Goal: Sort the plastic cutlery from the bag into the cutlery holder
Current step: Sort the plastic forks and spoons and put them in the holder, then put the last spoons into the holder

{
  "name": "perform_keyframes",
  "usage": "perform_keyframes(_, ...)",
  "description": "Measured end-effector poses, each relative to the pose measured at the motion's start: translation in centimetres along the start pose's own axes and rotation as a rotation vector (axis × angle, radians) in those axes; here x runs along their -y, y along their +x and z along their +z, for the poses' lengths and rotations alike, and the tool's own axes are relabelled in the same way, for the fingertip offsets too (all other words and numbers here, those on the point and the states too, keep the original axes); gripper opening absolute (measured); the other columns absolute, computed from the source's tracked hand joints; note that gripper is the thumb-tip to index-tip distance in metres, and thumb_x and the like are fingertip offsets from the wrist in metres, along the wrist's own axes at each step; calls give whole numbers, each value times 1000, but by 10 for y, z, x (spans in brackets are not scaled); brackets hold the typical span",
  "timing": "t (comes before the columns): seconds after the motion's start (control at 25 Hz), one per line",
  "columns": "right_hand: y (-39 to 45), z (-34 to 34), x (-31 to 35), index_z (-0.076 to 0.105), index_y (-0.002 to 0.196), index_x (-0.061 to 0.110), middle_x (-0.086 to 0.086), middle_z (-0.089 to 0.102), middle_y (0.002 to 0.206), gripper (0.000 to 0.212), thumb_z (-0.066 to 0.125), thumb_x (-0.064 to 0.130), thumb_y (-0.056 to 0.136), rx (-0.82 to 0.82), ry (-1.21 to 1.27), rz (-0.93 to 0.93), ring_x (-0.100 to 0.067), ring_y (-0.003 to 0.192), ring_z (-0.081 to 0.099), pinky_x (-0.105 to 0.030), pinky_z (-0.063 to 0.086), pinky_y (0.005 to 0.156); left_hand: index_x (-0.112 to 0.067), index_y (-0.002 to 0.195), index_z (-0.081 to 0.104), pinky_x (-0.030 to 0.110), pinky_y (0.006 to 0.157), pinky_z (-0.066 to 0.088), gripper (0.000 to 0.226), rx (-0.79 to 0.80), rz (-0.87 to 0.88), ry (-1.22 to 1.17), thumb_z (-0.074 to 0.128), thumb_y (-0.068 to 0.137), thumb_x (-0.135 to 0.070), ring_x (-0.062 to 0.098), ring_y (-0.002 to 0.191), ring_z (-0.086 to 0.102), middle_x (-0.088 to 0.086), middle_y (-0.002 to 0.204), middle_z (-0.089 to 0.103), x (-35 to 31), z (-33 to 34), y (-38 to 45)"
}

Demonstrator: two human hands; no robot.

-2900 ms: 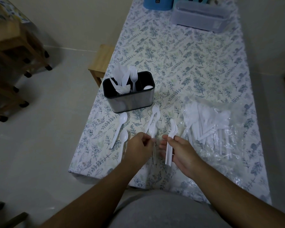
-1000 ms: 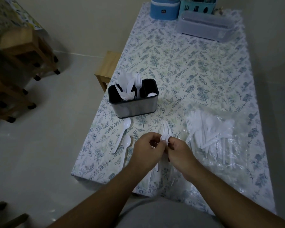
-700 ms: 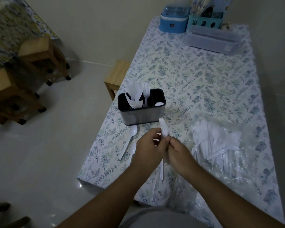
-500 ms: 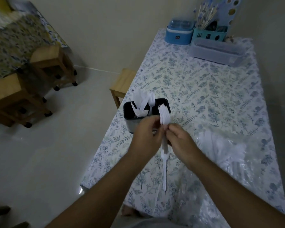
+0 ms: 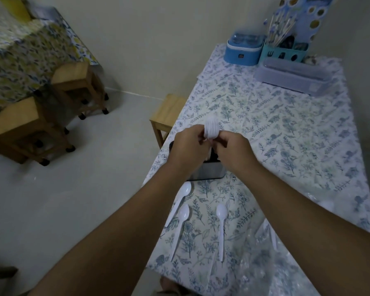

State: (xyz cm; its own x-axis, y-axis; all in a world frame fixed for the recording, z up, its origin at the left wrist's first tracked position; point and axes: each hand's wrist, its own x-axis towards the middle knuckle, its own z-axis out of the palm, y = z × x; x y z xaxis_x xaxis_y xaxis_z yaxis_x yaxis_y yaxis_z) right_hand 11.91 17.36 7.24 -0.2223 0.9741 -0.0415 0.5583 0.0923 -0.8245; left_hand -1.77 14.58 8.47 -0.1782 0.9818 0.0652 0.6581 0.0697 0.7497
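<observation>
While both hands (image 5: pixel 209 146) pinch white plastic forks (image 5: pixel 211 130), steel holder (image 5: pixel 209 173) below.

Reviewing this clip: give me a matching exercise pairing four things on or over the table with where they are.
Things:
1. bunch of forks
2. three spoons
3. cutlery holder
4. blue box

Places:
A. far end of the table
B. lying loose on the cloth near the person
C. held between both hands
D. mostly hidden under the hands

Pairs: 1-C, 2-B, 3-D, 4-A
</observation>
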Motion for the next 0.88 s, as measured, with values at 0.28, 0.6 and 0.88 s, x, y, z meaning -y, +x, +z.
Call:
perform_keyframes(0.28,-49,-9,-14,69,126,18,0,63,106,28,62,22,99,-47,-107,-21,-4,73,54,-11,40,64,-18,112,67,14,80,50,24,-172,21,25,67,89,-9,5,93,61,-8,104,65,13,-15,-67)
perform_keyframes(0.6,-147,45,-82,73,116,30,5,70,109,22,62,22,99,322,77,406,-8,85,65,-31,60,78,-20,81,62,22,64,41,15,88,-585,233,60,96,-25,13,79,56,3,95,61,147,43,-155)
perform_keyframes(0.88,-133,65,-64,60,117,21,-7,72,111,17,62,22,100,174,672,684,-20,104,70,-41,61,87,-23,80,69,16,55,47,14,382,-346,-210,72,89,-34,-3,57,57,-9,70,66,96,29,-177)
